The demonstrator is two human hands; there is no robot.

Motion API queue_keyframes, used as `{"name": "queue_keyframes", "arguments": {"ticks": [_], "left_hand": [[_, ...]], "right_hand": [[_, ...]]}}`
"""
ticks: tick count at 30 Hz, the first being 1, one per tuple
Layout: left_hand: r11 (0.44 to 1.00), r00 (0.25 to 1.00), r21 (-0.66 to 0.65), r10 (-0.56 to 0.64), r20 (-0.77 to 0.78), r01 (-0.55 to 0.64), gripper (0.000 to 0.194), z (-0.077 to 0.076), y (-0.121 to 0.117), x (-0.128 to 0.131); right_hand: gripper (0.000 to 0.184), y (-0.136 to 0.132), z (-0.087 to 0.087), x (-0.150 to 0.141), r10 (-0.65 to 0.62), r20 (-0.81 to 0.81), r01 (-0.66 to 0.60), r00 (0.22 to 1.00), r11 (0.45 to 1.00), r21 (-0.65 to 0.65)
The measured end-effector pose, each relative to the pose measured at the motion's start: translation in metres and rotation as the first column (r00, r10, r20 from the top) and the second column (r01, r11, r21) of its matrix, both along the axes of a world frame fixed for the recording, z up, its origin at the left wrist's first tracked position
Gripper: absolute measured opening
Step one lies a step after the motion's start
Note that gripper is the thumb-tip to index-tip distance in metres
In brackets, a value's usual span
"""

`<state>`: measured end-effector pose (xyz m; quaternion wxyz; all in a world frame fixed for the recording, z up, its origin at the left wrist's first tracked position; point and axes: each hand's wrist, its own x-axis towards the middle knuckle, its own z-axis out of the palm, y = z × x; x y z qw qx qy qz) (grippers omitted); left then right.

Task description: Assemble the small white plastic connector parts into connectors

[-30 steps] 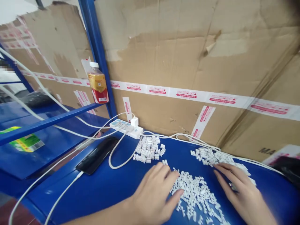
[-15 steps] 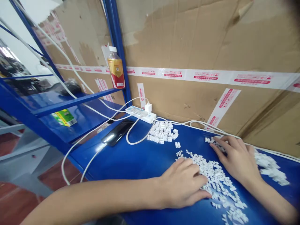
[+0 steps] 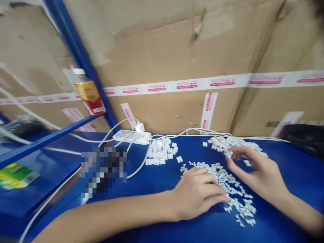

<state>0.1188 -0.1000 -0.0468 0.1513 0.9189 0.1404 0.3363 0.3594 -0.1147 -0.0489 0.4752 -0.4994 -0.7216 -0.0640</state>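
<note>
My left hand (image 3: 198,194) rests over a loose pile of small, forked white plastic pieces (image 3: 238,202) in the middle of the blue table. Its fingers are curled together, and whatever lies between the fingertips is hidden. Between thumb and forefinger, my right hand (image 3: 263,170) pinches a small white plastic block (image 3: 229,153). Directly behind those fingers spreads a heap of similar white blocks (image 3: 220,143), partly covered by the hand. Another group of white blocks (image 3: 160,150) lies to the left near the power strip, with a pair of blocks (image 3: 179,159) slightly apart from it.
A white power strip (image 3: 133,136) with cables stands against the taped cardboard wall (image 3: 162,111). A bottle (image 3: 89,96) sits on the blue rack bar at left. A black bag (image 3: 305,138) lies at far right, and a green-yellow packet (image 3: 16,175) at lower left.
The view has swung to the right. My right hand has lifted from the block heap and now pinches a white block. My left hand stays at the forked pieces.
</note>
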Motion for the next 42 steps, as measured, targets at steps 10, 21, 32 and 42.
{"name": "queue_keyframes", "arguments": {"ticks": [10,21,32,42], "left_hand": [[0.709,0.925,-0.705,0.252,0.285,0.024,0.022,0.005,0.013,0.021],[0.505,0.911,-0.859,0.314,0.269,0.080,0.015,0.004,0.011,0.021],[0.558,0.910,-0.820,0.265,0.318,0.124,0.017,0.002,0.009,0.019],[0.646,0.908,-0.761,0.281,0.311,0.060,0.007,0.003,0.012,0.017]], "right_hand": [[0.013,-0.026,0.000,-0.009,0.191,-0.180,-0.227,0.965,0.951,-0.211],[0.031,-0.036,0.003,-0.008,0.273,-0.100,-0.287,0.957,0.939,-0.188],[0.036,-0.041,0.004,-0.011,0.275,-0.049,-0.279,0.960,0.952,-0.128],[0.038,-0.046,0.004,-0.014,0.222,-0.016,-0.221,0.975,0.959,-0.175]]}}
